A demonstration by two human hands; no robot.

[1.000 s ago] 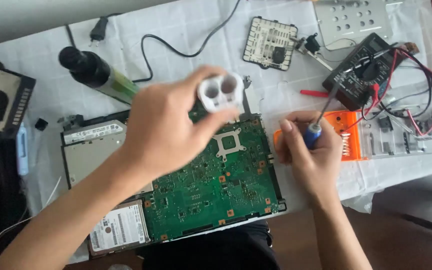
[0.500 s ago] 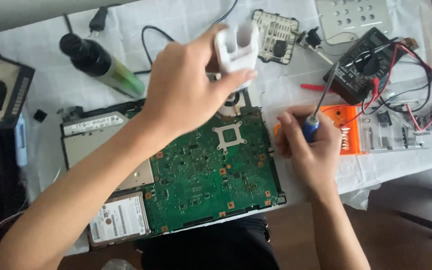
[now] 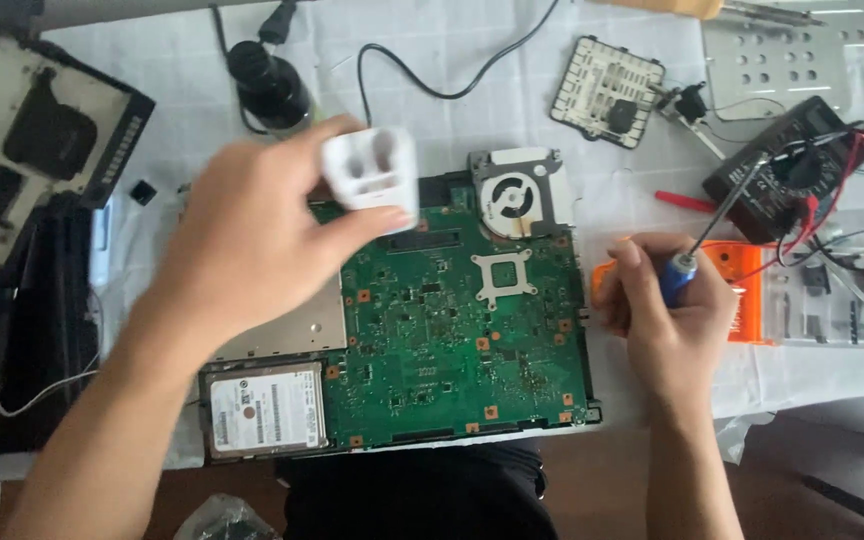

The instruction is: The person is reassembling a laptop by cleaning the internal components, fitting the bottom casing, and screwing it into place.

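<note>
My left hand (image 3: 252, 240) holds a small white plastic holder with round hollows (image 3: 372, 178) above the upper left of a green laptop circuit board (image 3: 452, 330). My right hand (image 3: 667, 310) grips a blue-handled screwdriver (image 3: 697, 245), shaft pointing up and right, and rests by the board's right edge over an orange case (image 3: 742, 290). A cooling fan (image 3: 514, 195) sits at the board's top edge. A silver hard drive (image 3: 267, 410) lies at the lower left of the opened laptop base.
A black multimeter with red and black leads (image 3: 792, 180) lies at the right. A square white vented part (image 3: 607, 92), a perforated metal plate (image 3: 782, 55), a dark bottle (image 3: 267, 85), a black cable (image 3: 432, 85) and a black laptop cover (image 3: 32, 150) surround the board.
My left hand has carried the white holder leftward and down over the board, uncovering the fan. My right hand has stayed by the orange case with the screwdriver.
</note>
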